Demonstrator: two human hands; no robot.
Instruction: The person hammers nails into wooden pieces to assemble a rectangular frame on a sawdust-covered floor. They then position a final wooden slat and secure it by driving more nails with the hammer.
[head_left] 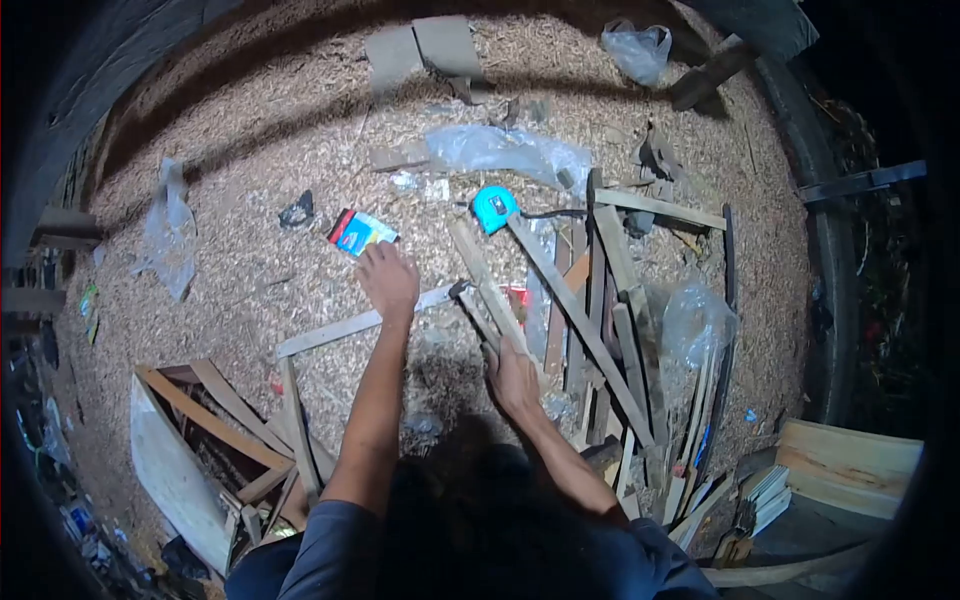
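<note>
My left hand (388,281) reaches out over the wood shavings, fingers extended, with its fingertips at the lower edge of a blue, red and white packet (358,232). Below that hand, a pale wooden strip (335,332) lies slanted on the ground. My right hand (514,382) is closed around the handle of a hammer (478,318), whose small dark head points away from me. Another wooden strip (482,272) runs alongside the hammer and passes under the fingers of that hand. A turquoise tape measure (494,208) sits just beyond the strip's far end.
Several loose wooden strips (625,270) are heaped on the right. A wooden frame (215,430) stands at lower left. Clear plastic sheeting (510,152) and a plastic bag (695,325) lie on the shavings. Grey cardboard (425,55) is at the back, and boards (845,465) lie lower right.
</note>
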